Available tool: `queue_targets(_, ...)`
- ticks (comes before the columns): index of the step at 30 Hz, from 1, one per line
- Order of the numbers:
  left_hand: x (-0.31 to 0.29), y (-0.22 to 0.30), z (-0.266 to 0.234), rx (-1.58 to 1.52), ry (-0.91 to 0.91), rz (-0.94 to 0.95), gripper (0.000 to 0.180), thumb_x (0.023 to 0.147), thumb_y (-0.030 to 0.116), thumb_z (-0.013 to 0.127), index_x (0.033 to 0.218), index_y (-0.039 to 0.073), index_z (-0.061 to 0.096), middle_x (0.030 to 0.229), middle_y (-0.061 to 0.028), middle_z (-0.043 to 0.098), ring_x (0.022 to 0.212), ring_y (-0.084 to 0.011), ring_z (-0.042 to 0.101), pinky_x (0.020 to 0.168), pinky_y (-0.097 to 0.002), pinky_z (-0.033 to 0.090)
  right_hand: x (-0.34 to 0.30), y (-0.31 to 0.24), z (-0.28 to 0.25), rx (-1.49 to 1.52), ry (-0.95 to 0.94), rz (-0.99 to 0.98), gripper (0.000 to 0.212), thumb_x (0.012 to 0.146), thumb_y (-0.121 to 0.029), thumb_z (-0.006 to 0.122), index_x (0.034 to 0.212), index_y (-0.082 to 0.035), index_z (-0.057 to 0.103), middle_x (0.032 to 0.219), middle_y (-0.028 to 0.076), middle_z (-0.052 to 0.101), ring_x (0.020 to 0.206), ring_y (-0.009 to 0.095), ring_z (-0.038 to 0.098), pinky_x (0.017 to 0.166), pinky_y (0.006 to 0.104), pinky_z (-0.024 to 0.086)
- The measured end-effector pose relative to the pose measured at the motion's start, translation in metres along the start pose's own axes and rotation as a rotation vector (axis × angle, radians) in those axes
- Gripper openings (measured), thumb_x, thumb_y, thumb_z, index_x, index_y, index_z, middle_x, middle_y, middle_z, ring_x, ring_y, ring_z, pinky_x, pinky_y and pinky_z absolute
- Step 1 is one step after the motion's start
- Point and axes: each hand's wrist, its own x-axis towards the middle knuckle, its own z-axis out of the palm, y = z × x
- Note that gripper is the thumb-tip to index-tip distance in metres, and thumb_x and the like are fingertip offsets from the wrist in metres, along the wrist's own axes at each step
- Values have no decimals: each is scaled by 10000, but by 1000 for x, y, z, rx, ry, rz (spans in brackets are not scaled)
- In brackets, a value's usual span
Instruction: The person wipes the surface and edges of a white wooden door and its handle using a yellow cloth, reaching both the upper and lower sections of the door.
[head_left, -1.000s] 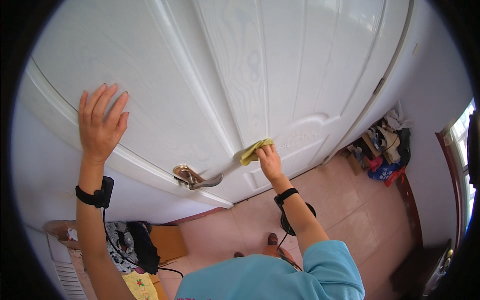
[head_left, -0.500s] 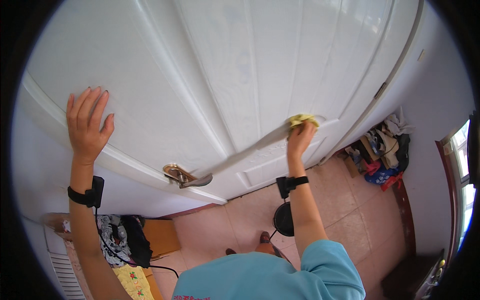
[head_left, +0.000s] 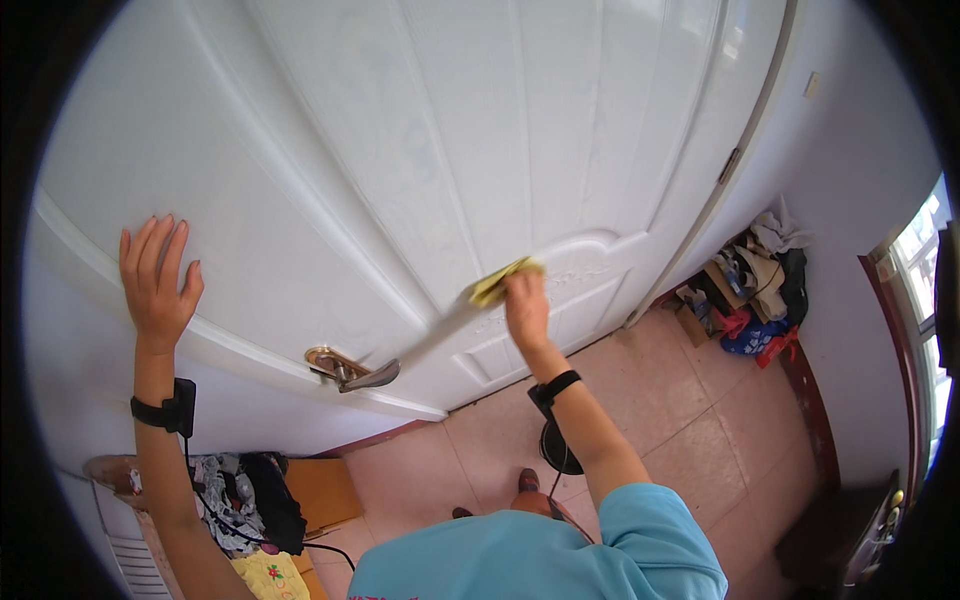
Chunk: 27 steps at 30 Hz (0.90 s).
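Observation:
A white panelled door (head_left: pixel 400 190) fills the upper part of the view. Against its lower middle, my right hand (head_left: pixel 527 312) presses a folded yellow cloth (head_left: pixel 506 282), fingers closed over it. My left hand (head_left: pixel 160 285) rests flat on the door near its left edge, fingers stretched out and nothing held. Below and to the right of that hand is the metal lever handle (head_left: pixel 352 370). Each wrist wears a black strap with a small box.
At the right, bags and clutter (head_left: pixel 750 290) are heaped by the wall, near a window (head_left: pixel 920 300). A cardboard box (head_left: pixel 322 492) and dark clothes (head_left: pixel 270 500) lie lower left. A black round bucket-like thing (head_left: pixel 560 447) stands on the pink tiled floor (head_left: pixel 660 390).
My right hand has moved left across the door with the cloth, toward the handle. The left hand stays on the door's edge side; the whole view has shifted slightly.

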Motion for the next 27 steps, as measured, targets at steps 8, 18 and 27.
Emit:
queue_targets(8, -3, -4, -3, 33, -25, 17, 463, 803, 98, 635, 1256, 70, 543, 1295, -89, 505, 1242, -265, 451, 1099, -495, 314, 61, 109, -39, -82, 368, 445, 178, 787, 44, 518, 956, -5, 545, 982, 183, 539, 981, 371, 496, 863, 426, 410)
queue_targets(18, -4, -4, -2, 27, -26, 10, 490, 801, 78, 629, 1278, 74, 519, 1307, -92, 486, 1252, -275, 443, 1099, -514, 301, 25, 194, -45, -103, 52, 920, 210, 818, -20, 547, 1027, -5, 568, 1039, 191, 554, 962, 386, 544, 872, 442, 442)
queue_targets(27, 0, 1, -7, 2, -28, -11, 485, 797, 83, 629, 1274, 90, 537, 1305, -73, 493, 1254, -248, 438, 1101, -500, 296, 46, 51, -20, 119, 364, 411, 209, 773, 24, 584, 968, -4, 516, 1003, 178, 497, 960, 351, 505, 856, 395, 429)
